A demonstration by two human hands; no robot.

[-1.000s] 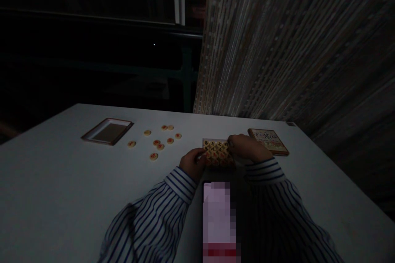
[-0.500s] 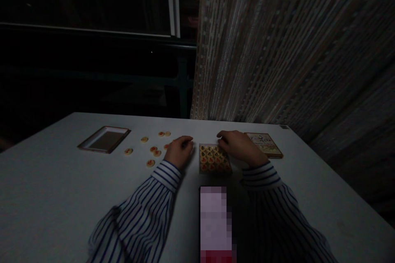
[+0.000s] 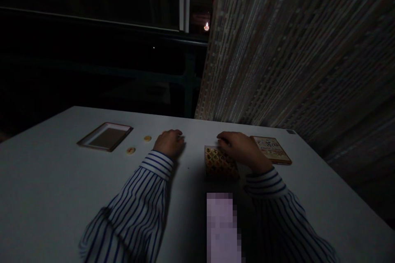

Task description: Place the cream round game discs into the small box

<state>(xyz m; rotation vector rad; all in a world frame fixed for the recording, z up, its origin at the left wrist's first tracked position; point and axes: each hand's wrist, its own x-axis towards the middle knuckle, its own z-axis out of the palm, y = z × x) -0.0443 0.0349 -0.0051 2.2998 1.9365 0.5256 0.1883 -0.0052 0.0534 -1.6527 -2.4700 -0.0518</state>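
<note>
A small box [image 3: 220, 162] packed with round pale game discs marked in red and black lies on the white table [image 3: 55, 189]. My right hand [image 3: 239, 148] rests curled on the box's far right corner. My left hand [image 3: 169, 143] lies palm down, fingers curled, over the spot where loose discs lay; it hides them. Two loose discs [image 3: 131, 150] remain in sight left of that hand. Both my sleeves are striped white and blue.
A shallow box lid [image 3: 105, 136] with a dark rim sits at the left. A printed card or box cover [image 3: 271, 149] lies right of my right hand. A phone [image 3: 222, 226] stands near the front edge. A bead curtain [image 3: 293, 49] hangs behind; the room is dark.
My left hand left the box's left side and moved left over the scattered discs, covering most of them. My right hand stayed at the box's far right corner.
</note>
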